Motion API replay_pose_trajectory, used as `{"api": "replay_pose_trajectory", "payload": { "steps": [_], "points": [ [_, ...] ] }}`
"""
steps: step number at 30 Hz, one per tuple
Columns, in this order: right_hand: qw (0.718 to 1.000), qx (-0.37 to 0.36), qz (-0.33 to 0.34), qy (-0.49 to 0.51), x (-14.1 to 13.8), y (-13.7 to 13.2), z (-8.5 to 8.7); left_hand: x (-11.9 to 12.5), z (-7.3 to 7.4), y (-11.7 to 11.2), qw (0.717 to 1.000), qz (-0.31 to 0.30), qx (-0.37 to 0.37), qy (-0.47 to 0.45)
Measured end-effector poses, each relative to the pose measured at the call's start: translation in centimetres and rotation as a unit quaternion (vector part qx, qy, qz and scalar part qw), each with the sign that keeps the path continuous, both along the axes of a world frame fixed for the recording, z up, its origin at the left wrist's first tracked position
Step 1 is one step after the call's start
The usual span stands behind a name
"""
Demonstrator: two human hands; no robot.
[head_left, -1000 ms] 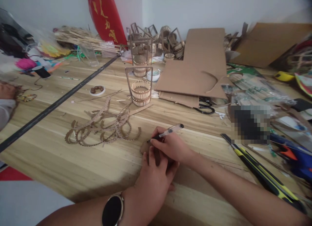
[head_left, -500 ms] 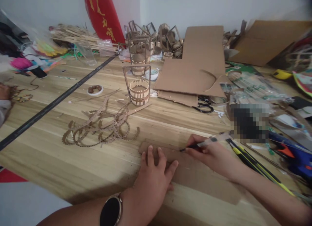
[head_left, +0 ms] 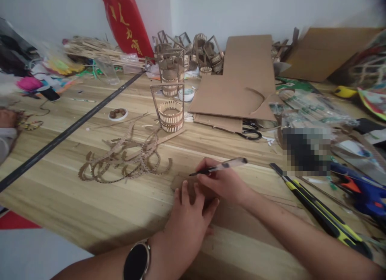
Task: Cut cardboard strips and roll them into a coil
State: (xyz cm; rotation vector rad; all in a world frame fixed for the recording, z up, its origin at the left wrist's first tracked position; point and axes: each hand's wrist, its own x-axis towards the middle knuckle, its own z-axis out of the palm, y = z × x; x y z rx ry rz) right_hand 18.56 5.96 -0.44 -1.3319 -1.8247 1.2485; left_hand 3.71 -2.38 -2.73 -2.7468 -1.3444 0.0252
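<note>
My left hand [head_left: 188, 215], with a watch [head_left: 137, 262] at the wrist, lies flat on a piece of brown cardboard [head_left: 177, 182], its fingers spread. In my right hand [head_left: 224, 181] is a pen [head_left: 227, 164], pinched near its tip, which points left just above or on the far edge of the cardboard. The two hands are close together and partly cover the cardboard. Left of them lies a tangle of notched cardboard strips [head_left: 120, 163]. A small basket with a tall handle [head_left: 171, 117] stands beyond. To the right rests a yellow and black utility knife [head_left: 322, 211].
Large cardboard sheets [head_left: 235, 91] lie at the back, with black scissors [head_left: 251, 131] at their near edge. Several more little baskets [head_left: 205, 54] are heaped by the wall. A dark bar [head_left: 72, 129] crosses the left side. Another person's hand [head_left: 7, 118] shows at far left.
My right hand has moved left along the cardboard with the pen, nearer to my left hand's fingers. The left hand has stayed in place. The utility knife is now more fully uncovered.
</note>
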Motion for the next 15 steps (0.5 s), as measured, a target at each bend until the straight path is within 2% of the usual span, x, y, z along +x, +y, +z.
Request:
{"api": "replay_pose_trajectory", "payload": {
  "steps": [4, 9, 15],
  "points": [
    [1.0, -0.003, 0.024, -0.004, -1.7, 0.7, -1.1, 0.1, 0.0, 0.0, 1.0, 0.005, 0.018, -0.005],
    [0.999, 0.005, 0.038, -0.014, -2.0, 0.8, -0.9, 0.1, 0.0, 0.0, 1.0, 0.004, 0.017, -0.012],
    [0.999, -0.001, 0.045, -0.024, -2.2, 1.0, -0.8, 0.1, 0.6, 0.1, 1.0, 0.003, -0.031, -0.002]
  ]
}}
